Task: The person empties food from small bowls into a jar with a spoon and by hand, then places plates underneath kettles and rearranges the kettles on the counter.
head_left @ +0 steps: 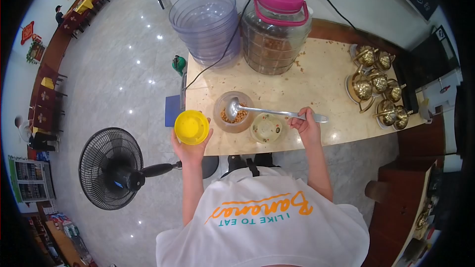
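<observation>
My left hand [191,151] holds a yellow bowl [192,127] at the table's left front edge; nothing shows inside it. In my right hand [308,127] is the handle end of a metal ladle [269,111]. The ladle's head rests over a clear round container [232,126] with brown bits in it. Just right of that container, below the ladle's handle, stands a clear tub [266,128] with small printed marks.
Behind stand stacked clear buckets [205,24] and a large jar [274,44] with a pink lid. Brass teapots [378,81] crowd the right end. A black cable crosses the table's left part. A fan [111,168] stands at left. Two people are far left.
</observation>
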A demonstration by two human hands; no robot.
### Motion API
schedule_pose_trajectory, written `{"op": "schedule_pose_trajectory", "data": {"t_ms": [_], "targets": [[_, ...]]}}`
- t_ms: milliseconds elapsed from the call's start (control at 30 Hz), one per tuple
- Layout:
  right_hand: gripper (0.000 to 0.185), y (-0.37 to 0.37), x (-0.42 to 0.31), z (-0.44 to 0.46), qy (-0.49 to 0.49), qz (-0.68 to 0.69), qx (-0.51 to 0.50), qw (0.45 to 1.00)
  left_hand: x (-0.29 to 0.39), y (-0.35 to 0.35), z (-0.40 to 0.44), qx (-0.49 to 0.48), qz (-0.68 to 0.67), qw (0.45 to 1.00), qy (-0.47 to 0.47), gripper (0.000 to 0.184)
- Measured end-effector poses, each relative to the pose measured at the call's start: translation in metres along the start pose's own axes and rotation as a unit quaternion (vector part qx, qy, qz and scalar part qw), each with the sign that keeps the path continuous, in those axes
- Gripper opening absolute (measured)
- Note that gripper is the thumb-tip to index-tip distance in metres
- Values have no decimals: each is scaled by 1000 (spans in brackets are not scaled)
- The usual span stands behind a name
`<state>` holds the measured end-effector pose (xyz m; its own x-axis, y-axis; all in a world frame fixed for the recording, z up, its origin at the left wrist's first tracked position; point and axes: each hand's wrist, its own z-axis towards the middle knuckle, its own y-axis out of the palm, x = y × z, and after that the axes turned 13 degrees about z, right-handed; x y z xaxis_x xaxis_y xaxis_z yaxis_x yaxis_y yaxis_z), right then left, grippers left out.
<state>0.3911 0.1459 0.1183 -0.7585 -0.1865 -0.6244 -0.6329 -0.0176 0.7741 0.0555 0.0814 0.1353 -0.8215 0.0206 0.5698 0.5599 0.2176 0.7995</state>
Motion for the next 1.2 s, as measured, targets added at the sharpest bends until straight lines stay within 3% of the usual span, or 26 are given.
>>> {"op": "schedule_pose_trajectory", "data": {"t_ms": [100, 167, 300, 433, 500, 533, 633, 733, 933, 1033, 1133, 1200], "targets": [[28, -2, 0, -6, 2, 91, 43, 995, 4, 18, 8, 36, 117, 992, 35, 63], [25, -20, 8, -6, 17, 98, 20, 995, 6, 27, 16, 41, 197, 978, 62, 61], [22, -21, 9, -10, 20, 85, 35, 996, 3, 52, 31, 70, 457, 868, 180, 56], [19, -18, -11, -18, -88, 234, 58, 966, 0, 57, 46, 37, 610, 740, 282, 62], [18, -22, -24, -23, -127, 250, 91, 955, 1, 65, 52, 2, 681, 664, 308, 63], [19, -27, -29, -24, -143, 248, 94, 953, -3, 74, 55, -17, 718, 588, 372, 62], [19, -39, -39, -31, -179, 236, 92, 951, -17, 91, 58, -111, 880, 322, 332, 60], [18, -40, -42, -36, -182, 220, 81, 955, -30, 89, 63, -126, 882, 382, 243, 60], [19, -24, -27, -33, -128, 215, 51, 967, -34, 89, 50, -95, 886, 383, 245, 63], [19, -15, -12, -20, -75, 258, 37, 963, -35, 80, 57, -103, 888, 348, 282, 64], [18, 5, 12, -7, -16, 293, 4, 956, -30, 68, 54, -105, 836, 442, 307, 63], [17, 19, 27, -2, 13, 285, -10, 958, -20, 60, 40, -72, 818, 469, 325, 61]]}}
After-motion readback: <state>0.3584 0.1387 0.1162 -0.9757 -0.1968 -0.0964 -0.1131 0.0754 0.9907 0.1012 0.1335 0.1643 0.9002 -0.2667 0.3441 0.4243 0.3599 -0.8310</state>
